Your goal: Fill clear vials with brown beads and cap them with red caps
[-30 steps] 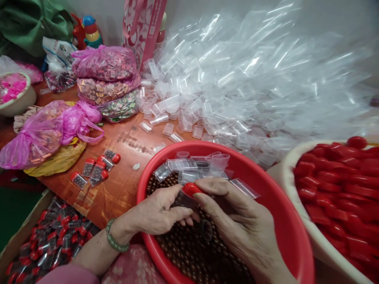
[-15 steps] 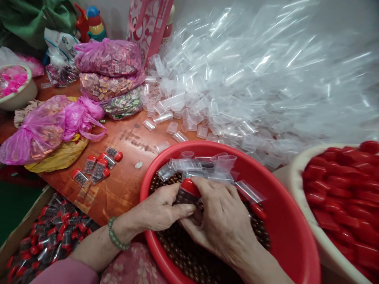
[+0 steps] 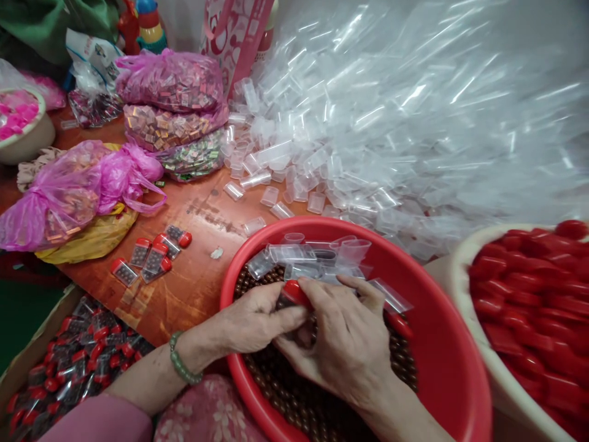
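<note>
My left hand (image 3: 255,322) and my right hand (image 3: 350,344) meet over a red basin (image 3: 446,344) filled with small brown beads (image 3: 294,393). Between them they grip a small clear vial with a red cap (image 3: 295,293); the left fingers pinch its body, the right fingers press on the cap end. Several empty clear vials (image 3: 317,255) lie on the beads at the basin's far side. A loose red cap (image 3: 399,324) rests in the basin right of my right hand. A green bead bracelet (image 3: 180,362) circles my left wrist.
A cream bowl (image 3: 464,264) of red caps stands at right. A big heap of clear vials (image 3: 391,123) covers the back. Pink bags (image 3: 170,83) and filled capped vials (image 3: 151,255) lie on the table at left. A cardboard box of filled vials (image 3: 73,362) sits at lower left.
The right hand turned over onto the capped vial and closed in on it. The red cap now sits pressed against the vial between both hands. The view shifted slightly.
</note>
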`<state>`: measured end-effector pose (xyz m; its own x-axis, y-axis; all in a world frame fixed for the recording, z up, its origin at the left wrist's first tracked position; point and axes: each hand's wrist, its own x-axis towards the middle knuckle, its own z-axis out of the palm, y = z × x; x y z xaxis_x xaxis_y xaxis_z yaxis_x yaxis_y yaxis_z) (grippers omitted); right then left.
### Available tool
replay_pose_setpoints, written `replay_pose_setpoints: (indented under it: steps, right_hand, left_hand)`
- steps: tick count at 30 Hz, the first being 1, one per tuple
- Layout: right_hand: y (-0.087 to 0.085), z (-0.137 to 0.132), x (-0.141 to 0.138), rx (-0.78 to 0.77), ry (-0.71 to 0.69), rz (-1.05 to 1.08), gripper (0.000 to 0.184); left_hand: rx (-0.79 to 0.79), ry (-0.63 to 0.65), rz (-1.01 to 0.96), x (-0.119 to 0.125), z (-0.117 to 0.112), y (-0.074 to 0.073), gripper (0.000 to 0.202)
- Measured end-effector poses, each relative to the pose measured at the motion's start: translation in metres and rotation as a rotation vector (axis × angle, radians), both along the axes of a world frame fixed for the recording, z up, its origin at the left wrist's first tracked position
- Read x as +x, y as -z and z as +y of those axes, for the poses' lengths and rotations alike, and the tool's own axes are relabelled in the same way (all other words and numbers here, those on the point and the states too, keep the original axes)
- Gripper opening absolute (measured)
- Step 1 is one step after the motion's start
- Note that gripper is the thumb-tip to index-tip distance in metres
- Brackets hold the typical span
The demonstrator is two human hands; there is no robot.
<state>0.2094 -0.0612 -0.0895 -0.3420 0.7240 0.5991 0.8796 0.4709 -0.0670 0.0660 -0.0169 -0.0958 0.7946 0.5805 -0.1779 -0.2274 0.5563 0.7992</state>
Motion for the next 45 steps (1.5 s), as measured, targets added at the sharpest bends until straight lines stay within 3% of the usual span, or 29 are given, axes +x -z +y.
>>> replay_pose_setpoints:
  steps: [8,12,15,17,19,22,25,27,29,30,32,34,36,41,45]
  right_hand:
    - [-0.005,0.0,-0.019,0.009,0.032,0.038,0.04]
    - [-0.013,0.003,-0.02,-0.033,0.006,0.052,0.044]
    - [-0.021,-0.005,0.001,-0.148,0.004,0.045,0.055]
    - [-0.023,-0.019,0.025,-0.227,0.142,0.026,0.049]
    - [-0.018,-0.036,0.05,-0.326,0.359,-0.039,0.038]
    - [-0.005,-0.057,0.073,-0.56,0.653,-0.166,0.036]
    - [0.006,-0.061,0.077,-0.746,0.739,-0.204,0.037]
    - [0.01,-0.058,0.075,-0.782,0.726,-0.192,0.035]
    - [0.012,-0.056,0.073,-0.781,0.72,-0.181,0.031]
    - [0.012,-0.055,0.073,-0.776,0.721,-0.178,0.029]
    - [0.012,-0.057,0.074,-0.762,0.717,-0.168,0.028]
    - [0.011,-0.062,0.075,-0.734,0.695,-0.145,0.029]
    - [0.01,-0.067,0.076,-0.701,0.661,-0.107,0.028]
    - [0.015,-0.08,0.082,-0.63,0.543,0.001,0.024]
    - [0.016,-0.085,0.087,-0.541,0.448,0.198,0.023]
  left_hand:
    - [0.224,-0.103,0.209,-0.007,0.001,-0.006,0.054]
    - [0.448,-0.319,0.264,-0.006,-0.001,-0.01,0.047]
    - [0.582,-0.547,0.245,-0.016,0.0,-0.011,0.044]
    - [0.701,-0.694,0.321,-0.032,0.005,-0.009,0.043]
    - [0.848,-0.786,0.533,-0.055,0.015,-0.003,0.04]
    - [0.996,-0.767,0.992,-0.091,0.034,0.012,0.039]
    - [1.176,-0.766,1.285,-0.108,0.042,0.018,0.042]
    - [1.336,-0.789,1.29,-0.099,0.036,0.01,0.047]
    - [1.433,-0.686,1.148,-0.074,0.02,-0.003,0.048]
    - [1.476,-0.53,1.02,-0.058,0.01,-0.01,0.044]
    - [1.473,-0.099,0.816,-0.022,-0.01,-0.021,0.042]
    - [1.47,0.257,0.783,0.01,-0.025,-0.024,0.039]
    - [1.479,0.457,0.842,0.034,-0.035,-0.02,0.037]
    - [1.582,0.61,0.946,0.059,-0.039,-0.004,0.022]
    - [1.513,0.609,0.945,0.059,-0.033,-0.009,0.014]
